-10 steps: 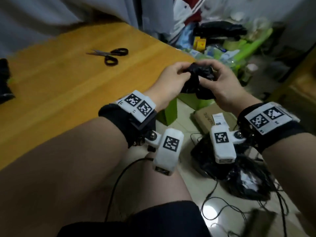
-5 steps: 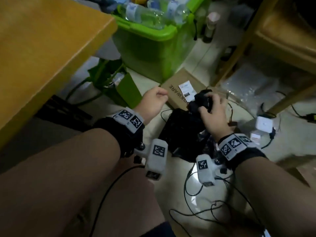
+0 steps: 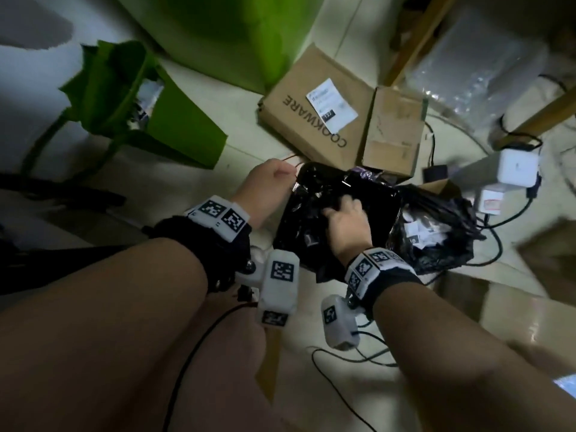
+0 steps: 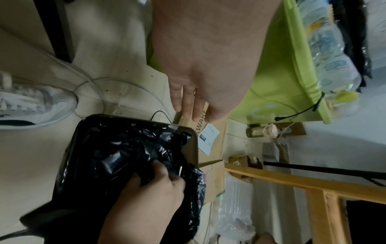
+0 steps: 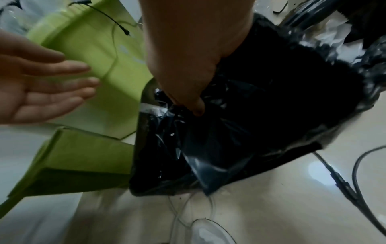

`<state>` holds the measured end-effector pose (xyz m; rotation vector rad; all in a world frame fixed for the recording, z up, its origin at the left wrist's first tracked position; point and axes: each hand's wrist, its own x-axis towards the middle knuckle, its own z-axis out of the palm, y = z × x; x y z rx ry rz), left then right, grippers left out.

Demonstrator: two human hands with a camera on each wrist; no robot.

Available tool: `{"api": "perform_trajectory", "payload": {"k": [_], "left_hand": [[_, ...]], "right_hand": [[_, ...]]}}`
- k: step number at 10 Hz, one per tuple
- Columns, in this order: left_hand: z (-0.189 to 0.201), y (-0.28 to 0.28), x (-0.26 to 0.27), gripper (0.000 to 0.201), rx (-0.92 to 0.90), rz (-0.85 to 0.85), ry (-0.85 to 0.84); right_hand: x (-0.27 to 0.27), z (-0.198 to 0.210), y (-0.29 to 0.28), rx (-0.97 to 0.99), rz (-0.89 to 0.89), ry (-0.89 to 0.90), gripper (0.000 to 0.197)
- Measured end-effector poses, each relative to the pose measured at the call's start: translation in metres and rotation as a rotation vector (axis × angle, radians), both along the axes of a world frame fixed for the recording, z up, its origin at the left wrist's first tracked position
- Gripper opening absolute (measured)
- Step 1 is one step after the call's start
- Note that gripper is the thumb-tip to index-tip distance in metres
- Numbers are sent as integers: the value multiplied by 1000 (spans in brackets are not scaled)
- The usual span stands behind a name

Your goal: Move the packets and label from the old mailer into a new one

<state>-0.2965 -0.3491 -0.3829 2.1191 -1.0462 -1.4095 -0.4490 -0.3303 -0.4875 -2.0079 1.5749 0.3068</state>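
A crumpled black plastic mailer [image 4: 117, 163] lies in a black lined bin [image 3: 385, 210] on the floor. My right hand [image 3: 339, 204] reaches down into the bin, its fingers curled into the crumpled black plastic [image 5: 200, 142]. My left hand [image 3: 280, 173] hovers at the bin's left rim [image 4: 133, 120] and holds nothing. Seen from the wrist, the left hand [image 4: 192, 113] has straight fingers; it shows with spread fingers [image 5: 83, 82] in the right wrist view. No packets or label show in my hands.
A second black bag [image 3: 433, 241] with white paper scraps sits right of the bin. A "COOKWARE" cardboard box [image 3: 299, 113] with a white label lies behind it, beside a green bag [image 3: 174, 132] and a green crate [image 4: 292, 79]. Cables [image 3: 343, 357] and white adapters [image 3: 517, 169] litter the floor.
My view swung from the table down to the floor. Both hands dropped; the left let go of the black wad and opened, and the right carried it down into the bin.
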Motion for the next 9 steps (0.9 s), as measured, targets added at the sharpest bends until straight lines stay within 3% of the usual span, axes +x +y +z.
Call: {"api": "perform_trajectory", "payload": {"k": [1,2,4,6,8,9], "left_hand": [[-22,-2,7,10,35,-18,-14],[-37,-4,14,11,66,-29,-28],[-39,-17,30,15,63,12,-2],[-23,-22,51,10,58,126,47],[6,-14,45,16,30,242,110],[30,-10,35,12,-32,265,145]], "right_hand": [[7,-21,-3,221,-125,-63,38],[18,-41,-12,456,-110,-80,55],[43,-69,-32,712,-274,-77,58],[56,-56,-35,742,-234,-93,49],[35,-16,-37,503,-1,-2,40],[21,11,-37,411,-34,-40,36]]}}
